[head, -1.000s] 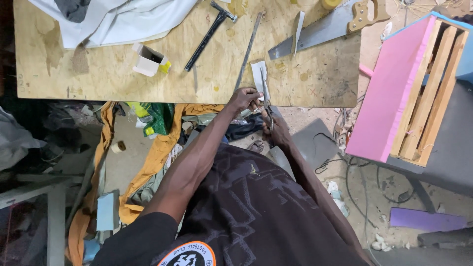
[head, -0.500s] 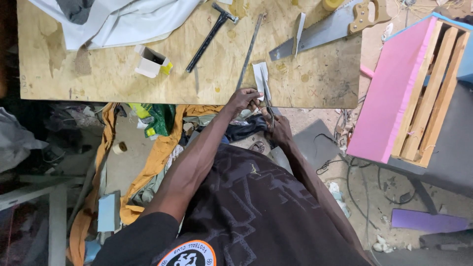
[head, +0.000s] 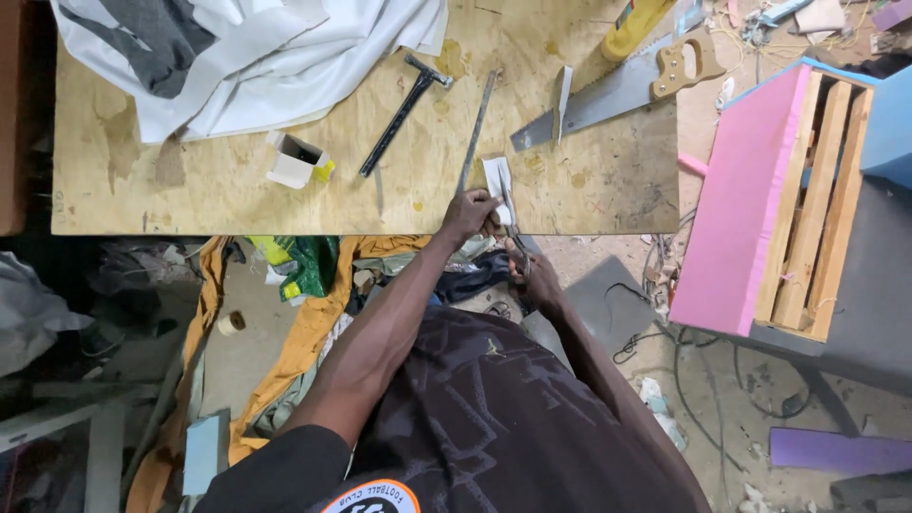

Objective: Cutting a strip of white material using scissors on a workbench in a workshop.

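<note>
- Paper strip point(head: 498, 178), white, lies at the near edge of the plywood tabletop point(head: 237, 190), jutting up from the left hand's fingertips.
- Left hand point(head: 470, 214) pinches the strip's lower end, fingers curled together.
- Right hand point(head: 535, 280), just below the edge, grips scissors point(head: 518, 242); blades meet the strip beside the left fingers.
- Metal ruler point(head: 475, 128) lies just left of the strip; hammer point(head: 404, 112) further left.

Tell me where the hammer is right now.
In the head view, the hammer lies on the plywood table, left of the metal ruler, right of the small open box, below the white cloth.
</note>
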